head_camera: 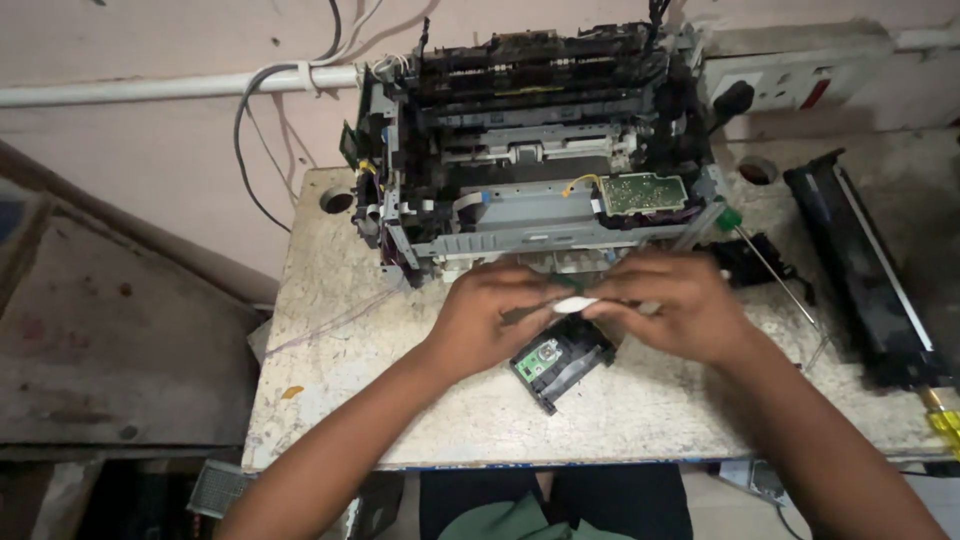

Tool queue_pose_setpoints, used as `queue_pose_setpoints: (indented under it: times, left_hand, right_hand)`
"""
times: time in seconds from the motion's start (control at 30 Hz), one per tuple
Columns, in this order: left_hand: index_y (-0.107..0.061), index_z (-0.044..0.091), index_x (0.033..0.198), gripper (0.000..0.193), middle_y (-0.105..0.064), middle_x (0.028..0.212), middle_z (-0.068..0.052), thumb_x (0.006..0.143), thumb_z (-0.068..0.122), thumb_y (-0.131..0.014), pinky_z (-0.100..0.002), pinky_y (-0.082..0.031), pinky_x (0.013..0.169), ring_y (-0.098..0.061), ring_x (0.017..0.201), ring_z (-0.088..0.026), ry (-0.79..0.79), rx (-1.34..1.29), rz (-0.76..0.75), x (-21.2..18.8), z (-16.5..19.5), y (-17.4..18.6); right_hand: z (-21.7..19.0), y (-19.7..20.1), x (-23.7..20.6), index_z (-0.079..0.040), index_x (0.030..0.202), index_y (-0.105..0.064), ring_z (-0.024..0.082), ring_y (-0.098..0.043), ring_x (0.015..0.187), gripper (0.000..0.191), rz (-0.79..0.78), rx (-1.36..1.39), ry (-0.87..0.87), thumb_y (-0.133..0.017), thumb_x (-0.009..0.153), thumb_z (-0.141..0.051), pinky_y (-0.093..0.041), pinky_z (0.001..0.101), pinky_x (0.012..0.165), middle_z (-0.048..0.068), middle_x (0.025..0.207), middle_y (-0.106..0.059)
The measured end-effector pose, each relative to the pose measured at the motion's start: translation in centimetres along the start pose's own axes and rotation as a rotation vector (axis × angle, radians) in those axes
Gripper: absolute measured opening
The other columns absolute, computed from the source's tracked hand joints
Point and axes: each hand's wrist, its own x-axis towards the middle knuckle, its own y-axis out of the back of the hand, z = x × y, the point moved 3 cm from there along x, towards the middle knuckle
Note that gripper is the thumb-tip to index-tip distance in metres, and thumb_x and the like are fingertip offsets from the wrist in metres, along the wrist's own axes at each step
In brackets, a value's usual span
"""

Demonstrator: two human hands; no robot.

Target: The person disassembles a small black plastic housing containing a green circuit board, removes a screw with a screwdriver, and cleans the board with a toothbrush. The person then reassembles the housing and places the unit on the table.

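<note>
Head view: I see a small black module with a green board just under both hands. My left hand and right hand pinch a white strip between them. Beyond them stands a stripped printer; a long screwdriver lies right of my right hand.

Stripped printer, toner cartridge, screwdriver.

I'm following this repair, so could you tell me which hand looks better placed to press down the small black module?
Probably the left hand: it sits directly above the small black module, while the right hand pinches the white piece.
</note>
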Motion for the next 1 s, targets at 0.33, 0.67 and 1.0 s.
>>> queue_pose_setpoints:
  times: [0.33,0.67,1.0]
  left_hand:
    - [-0.075,0.013,0.119,0.031,-0.077,0.107,-0.006,0.089,0.007,-0.075,-0.032,-0.061,0.084,-0.074,0.095,-0.02,-0.024,-0.075,0.011,0.6,0.1,-0.2]
    - [-0.077,0.01,0.117,0.027,-0.077,0.102,-0.007,0.09,0.009,-0.076,-0.033,-0.062,0.079,-0.074,0.091,-0.02,-0.014,-0.104,0.021,0.7,1.1,-0.4]
    - [-0.077,0.01,0.116,0.03,-0.076,0.1,-0.006,0.087,0.009,-0.071,-0.029,-0.062,0.071,-0.073,0.085,-0.018,0.001,-0.102,0.027,0.3,1.4,0.5]
  right_hand:
    - [0.3,0.8,-0.5,-0.013,0.095,-0.08,0.014,-0.073,0.069,0.013,0.012,0.006,0.03,-0.081,0.085,-0.021,-0.059,0.0278,0.057,0.004,0.086,-0.077]
    - [-0.6,1.2,-0.7,-0.01,0.096,-0.077,0.017,-0.075,0.074,0.018,0.072,0.01,0.079,-0.082,0.085,-0.023,-0.061,0.0283,0.062,0.008,0.09,-0.078]
    - [-2.0,1.3,0.3,-0.007,0.093,-0.077,0.017,-0.076,0.078,0.02,0.099,0.004,0.069,-0.085,0.081,-0.022,-0.062,0.0269,0.064,0.008,0.091,-0.078]
